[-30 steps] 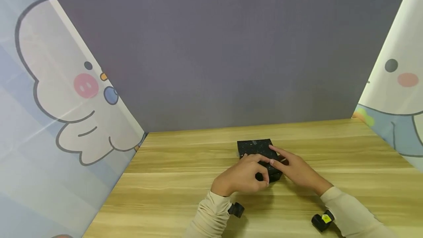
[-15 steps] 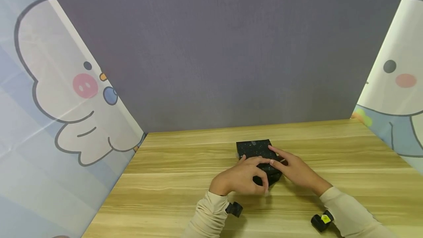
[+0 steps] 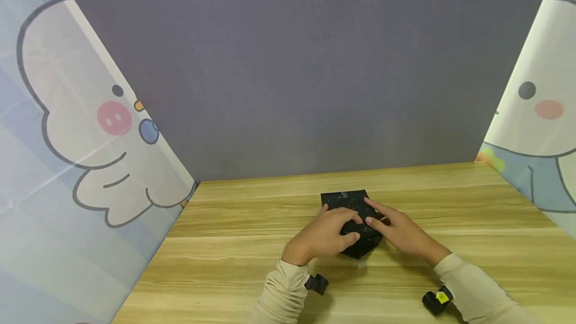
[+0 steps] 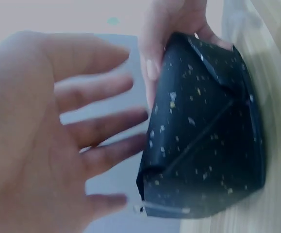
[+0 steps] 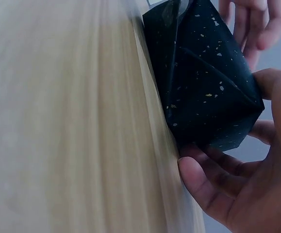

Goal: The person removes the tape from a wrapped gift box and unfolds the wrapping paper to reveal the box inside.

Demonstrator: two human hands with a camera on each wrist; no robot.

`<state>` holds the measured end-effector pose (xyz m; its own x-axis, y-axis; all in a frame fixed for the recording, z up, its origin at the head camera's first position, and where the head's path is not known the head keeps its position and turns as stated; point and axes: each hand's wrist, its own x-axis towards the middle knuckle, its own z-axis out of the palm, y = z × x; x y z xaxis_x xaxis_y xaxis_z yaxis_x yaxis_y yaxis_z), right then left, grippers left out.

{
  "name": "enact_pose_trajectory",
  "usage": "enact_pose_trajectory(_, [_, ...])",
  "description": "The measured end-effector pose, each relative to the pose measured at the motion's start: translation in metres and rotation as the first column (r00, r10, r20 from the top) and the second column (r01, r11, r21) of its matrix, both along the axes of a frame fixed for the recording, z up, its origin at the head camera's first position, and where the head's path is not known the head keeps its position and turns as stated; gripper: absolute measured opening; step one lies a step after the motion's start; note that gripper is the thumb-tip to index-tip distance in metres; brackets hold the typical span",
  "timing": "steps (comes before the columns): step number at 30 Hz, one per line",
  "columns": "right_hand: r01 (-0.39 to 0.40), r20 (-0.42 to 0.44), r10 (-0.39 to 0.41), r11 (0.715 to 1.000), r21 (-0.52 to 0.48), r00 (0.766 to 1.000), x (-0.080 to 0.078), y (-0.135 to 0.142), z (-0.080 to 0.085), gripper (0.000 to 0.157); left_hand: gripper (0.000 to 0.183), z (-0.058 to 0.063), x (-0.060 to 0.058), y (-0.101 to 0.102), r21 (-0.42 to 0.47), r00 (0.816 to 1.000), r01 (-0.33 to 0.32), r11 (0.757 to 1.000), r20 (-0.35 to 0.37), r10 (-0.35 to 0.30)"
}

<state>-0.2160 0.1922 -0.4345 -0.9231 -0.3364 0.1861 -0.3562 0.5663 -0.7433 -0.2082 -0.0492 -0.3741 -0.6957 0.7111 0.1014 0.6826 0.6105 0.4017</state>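
A small box wrapped in black paper with light and gold specks stands on the wooden table. Its front end shows folded, creased flaps. A whitish, see-through strip, like clear tape, sticks out by one corner of that end. My left hand hovers over the box's left front with fingers spread; in the left wrist view its fingertips lie close to the paper, and I cannot tell whether they touch. My right hand holds the box's right side, thumb at the top edge and fingers round the side.
The light wooden tabletop spreads around the box. Behind it rises a grey panel. Cartoon-printed sheets hang at the left and right. Each wrist wears a small black camera.
My left thumb and index finger, earlier curled together by the box's front, have come apart and drawn up and back. More of the front end shows. My right hand keeps its place.
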Motion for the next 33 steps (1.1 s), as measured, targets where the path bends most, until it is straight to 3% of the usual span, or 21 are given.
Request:
enact_pose_trajectory(5, [0.025,-0.001,-0.025,1.000,0.014,1.000,0.001,0.000,0.001,0.067,0.040,-0.003,-0.005,-0.008,0.024,0.991,-0.120,0.992,-0.059,0.121])
enact_pose_trajectory(11, [0.050,0.005,-0.050,0.999,0.014,0.999,0.001,0.001,0.006,0.073,0.042,-0.010,-0.015,-0.017,0.038,0.980,-0.185,0.982,-0.064,0.187])
enact_pose_trajectory(18, [0.071,-0.009,-0.071,0.997,-0.002,0.997,0.001,0.005,0.009,0.068,0.039,-0.015,-0.020,-0.023,0.025,0.979,-0.194,0.981,-0.056,0.196])
enact_pose_trajectory(22, [0.133,-0.034,-0.132,0.991,0.019,0.991,0.001,0.010,0.009,0.063,0.038,-0.017,-0.020,-0.023,0.021,0.980,-0.196,0.980,-0.034,0.196])
enact_pose_trajectory(27, [0.252,-0.051,-0.249,0.966,0.054,0.967,-0.001,0.013,0.010,0.066,0.038,-0.013,-0.019,-0.023,-0.020,0.975,-0.208,0.978,-0.084,0.205])
enact_pose_trajectory(33, [0.304,-0.070,-0.299,0.950,0.067,0.952,-0.004,0.016,0.009,0.064,0.046,-0.012,-0.020,-0.024,-0.053,0.972,-0.200,0.978,-0.135,0.192])
